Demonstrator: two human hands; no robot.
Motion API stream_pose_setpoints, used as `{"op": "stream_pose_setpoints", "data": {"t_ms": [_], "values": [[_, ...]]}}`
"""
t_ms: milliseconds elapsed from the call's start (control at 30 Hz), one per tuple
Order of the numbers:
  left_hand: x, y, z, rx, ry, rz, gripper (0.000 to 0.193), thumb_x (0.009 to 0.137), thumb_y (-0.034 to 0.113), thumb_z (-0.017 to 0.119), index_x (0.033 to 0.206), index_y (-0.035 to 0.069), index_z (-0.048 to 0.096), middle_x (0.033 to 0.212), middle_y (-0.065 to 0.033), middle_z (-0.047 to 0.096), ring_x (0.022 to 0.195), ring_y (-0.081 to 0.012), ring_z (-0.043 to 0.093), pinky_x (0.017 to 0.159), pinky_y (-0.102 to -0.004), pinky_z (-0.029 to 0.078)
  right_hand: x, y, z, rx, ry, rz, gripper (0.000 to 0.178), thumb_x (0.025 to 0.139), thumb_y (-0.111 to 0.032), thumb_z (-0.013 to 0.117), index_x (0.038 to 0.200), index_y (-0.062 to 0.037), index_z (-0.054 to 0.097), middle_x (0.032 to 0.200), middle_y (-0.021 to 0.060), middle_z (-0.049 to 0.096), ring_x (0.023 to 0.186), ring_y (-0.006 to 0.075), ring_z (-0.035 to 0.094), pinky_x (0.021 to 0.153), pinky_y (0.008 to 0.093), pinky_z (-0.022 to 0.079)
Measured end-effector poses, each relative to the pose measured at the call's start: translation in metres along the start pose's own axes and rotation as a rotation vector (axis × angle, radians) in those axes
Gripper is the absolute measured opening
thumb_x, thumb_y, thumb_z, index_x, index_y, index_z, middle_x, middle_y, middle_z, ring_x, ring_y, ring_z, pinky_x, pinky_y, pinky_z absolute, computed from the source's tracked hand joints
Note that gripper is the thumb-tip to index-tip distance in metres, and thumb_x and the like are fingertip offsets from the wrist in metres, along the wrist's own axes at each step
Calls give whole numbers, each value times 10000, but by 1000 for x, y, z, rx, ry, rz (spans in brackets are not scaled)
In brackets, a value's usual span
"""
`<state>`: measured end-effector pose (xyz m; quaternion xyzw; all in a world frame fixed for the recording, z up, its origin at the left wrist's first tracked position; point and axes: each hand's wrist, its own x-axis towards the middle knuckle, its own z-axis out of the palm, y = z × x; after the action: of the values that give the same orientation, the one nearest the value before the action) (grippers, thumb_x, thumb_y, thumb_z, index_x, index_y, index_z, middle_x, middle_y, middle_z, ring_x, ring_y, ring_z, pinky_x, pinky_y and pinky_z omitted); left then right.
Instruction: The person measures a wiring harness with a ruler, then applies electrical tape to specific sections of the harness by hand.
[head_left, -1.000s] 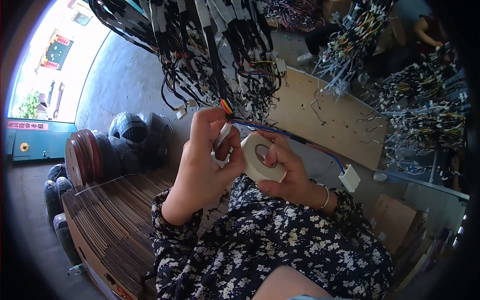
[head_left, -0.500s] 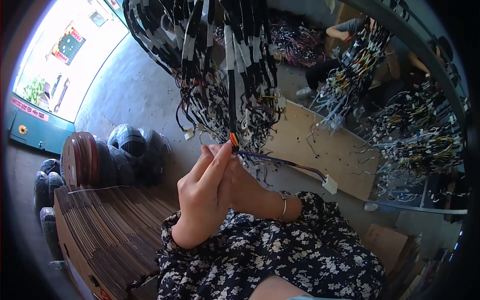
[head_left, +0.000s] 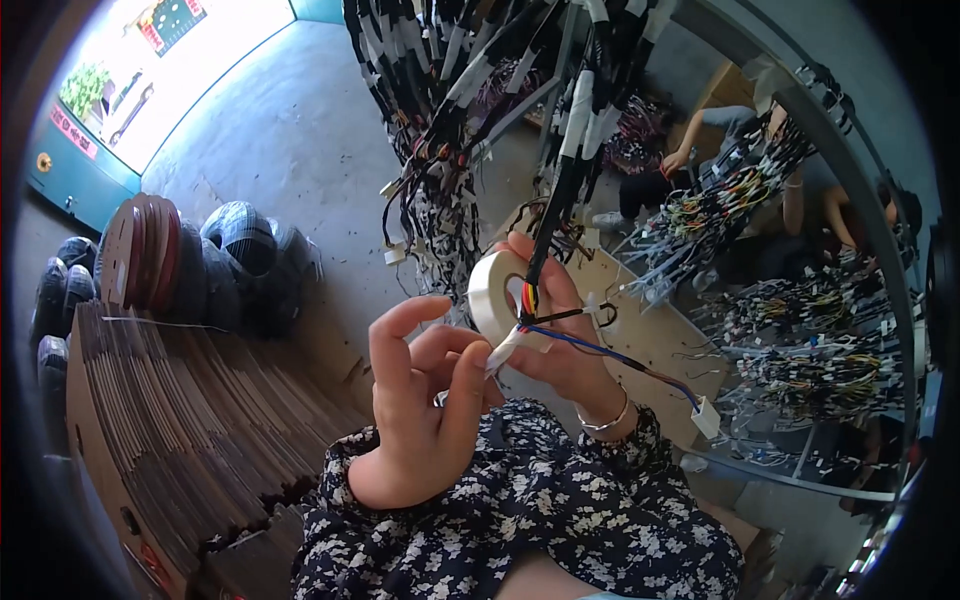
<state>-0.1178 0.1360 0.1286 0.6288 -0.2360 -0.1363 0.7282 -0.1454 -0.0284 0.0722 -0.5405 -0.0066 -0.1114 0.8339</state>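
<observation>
A black-wrapped wire harness [head_left: 545,240] hangs down in front of me, with red and yellow wires showing at its lower end. My left hand [head_left: 425,410] pinches the white-covered branch [head_left: 508,348] below that split between thumb and fingertip; its index finger is raised and bent. On the other side, my right hand [head_left: 572,355] holds a roll of white tape [head_left: 490,300] against the harness, its fingers partly hidden behind it. Blue and brown wires stick out to the right and end in a white connector [head_left: 706,417].
More harnesses [head_left: 430,150] hang close beyond my hands. Stacked flat cardboard [head_left: 190,420] stands at the left, with reels [head_left: 145,255] and dark coils [head_left: 240,240] behind it. On the right, wire bundles [head_left: 800,350] hang by a metal frame [head_left: 845,150]; other people sit at the far right.
The tape roll has come into sight in my right hand. My hands have moved apart, the held harness has shifted right, and the view has turned somewhat.
</observation>
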Motion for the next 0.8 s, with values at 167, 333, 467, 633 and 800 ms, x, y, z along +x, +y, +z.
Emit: {"op": "stream_pose_setpoints", "data": {"t_ms": [167,333,467,633,800], "values": [[10,3,2,-26,121,-20,371,947,-80,576,1292,-37,444,1072,-110,498,667,-88,634,519,-194,534,-7,3,-5,5,-44,-52,1096,745,-274,871,1566,7,201,1584,170,327,1446,251,361,1190,389,300],[19,7,-3,125,99,-46,221,915,-91,619,1134,-61,604,1040,-89,524,661,-87,635,494,-202,534,-8,8,-13,88,-77,-77,1008,746,-125,830,1564,-72,246,1530,90,397,1390,201,422,1138,363,374],[23,9,-4,232,49,-12,165,909,-83,642,1073,-65,639,956,-88,580,607,-100,646,472,-208,498,-9,12,-16,110,-95,-68,1020,747,-187,843,1565,-60,246,1518,93,409,1387,209,429,1152,379,355],[29,10,-4,297,11,20,138,902,-61,668,1039,-52,660,888,-82,613,553,-112,646,459,-215,465,-12,10,-15,199,-80,-36,999,757,-173,826,1564,-59,249,1500,93,430,1383,209,433,1157,384,343],[34,10,-5,365,7,7,89,906,-36,669,995,-37,666,847,-69,616,530,-115,634,451,-223,438,-12,6,-15,166,-103,0,1013,765,-321,824,1548,9,274,1575,188,344,1463,276,348,1202,436,281]]}}
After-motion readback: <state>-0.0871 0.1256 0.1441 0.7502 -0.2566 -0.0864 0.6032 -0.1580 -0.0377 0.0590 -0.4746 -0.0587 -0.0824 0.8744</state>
